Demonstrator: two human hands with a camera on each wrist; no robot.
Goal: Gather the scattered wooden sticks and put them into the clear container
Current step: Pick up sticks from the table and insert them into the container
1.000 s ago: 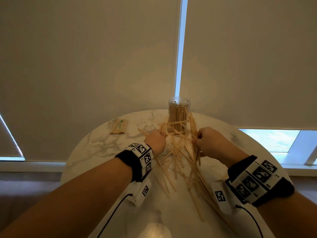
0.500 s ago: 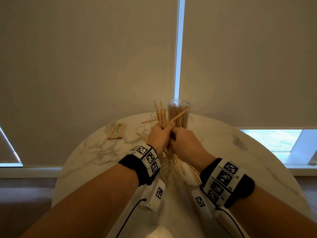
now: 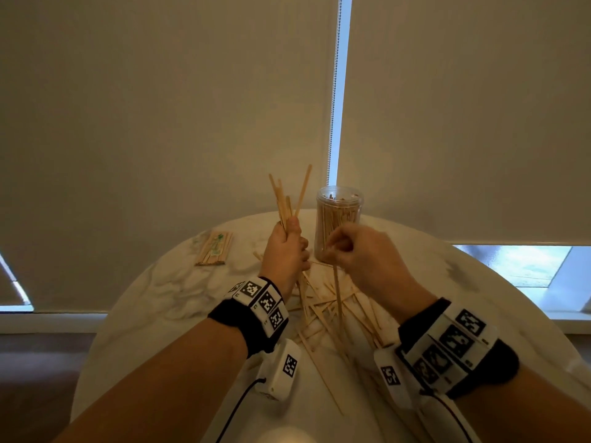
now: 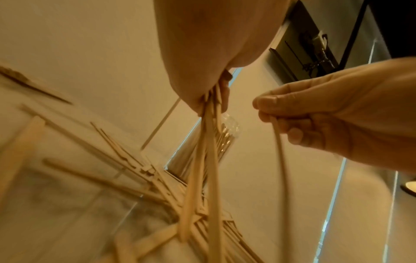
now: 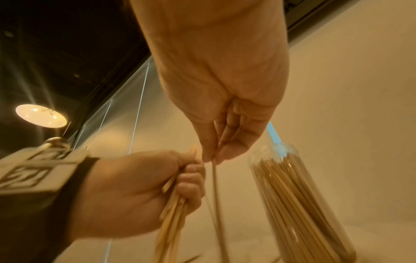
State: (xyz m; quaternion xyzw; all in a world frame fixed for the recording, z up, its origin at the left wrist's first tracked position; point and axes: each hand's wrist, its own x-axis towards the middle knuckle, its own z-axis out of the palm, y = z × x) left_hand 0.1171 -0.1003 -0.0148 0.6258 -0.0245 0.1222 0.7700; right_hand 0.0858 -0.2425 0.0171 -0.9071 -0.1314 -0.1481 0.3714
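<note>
far left on the marble surface point(image 3: 166, 289), a small wrapped pack of sticks point(image 3: 215, 249) lies flat, well apart from everything else.

moving right, your left hand point(image 3: 285, 251) is raised above the surface with its fingers point(image 5: 191, 179) curled tight into a fist around a bundle of sticks point(image 3: 287, 199). the bundle stands nearly upright; its upper ends fan out above your fist and its lower ends hang down below it toward the surface. from the left wrist view the held sticks point(image 4: 207, 146) run down out of the grip toward the loose ones, but blur hides whether their tips touch.

under and between your wrists, the scattered wooden sticks point(image 3: 323, 310) lie crossed over one another in a loose pile on the surface, some reaching toward the near edge.

next, your right hand point(image 3: 355, 257) is held just beside the left, apart from it, at about the same height. its fingers point(image 4: 290, 122) are curled in, and thumb and fingertips pinch the upper end of a thin stick point(image 3: 336, 298), which hangs almost straight down into the pile. the right wrist view hints at more than one thin stick in that pinch, though you cannot tell the count.

just behind your right hand, the clear container point(image 3: 339, 219) stands upright on the surface near its far edge, lid off, already packed with upright sticks. neither hand touches it.
</note>
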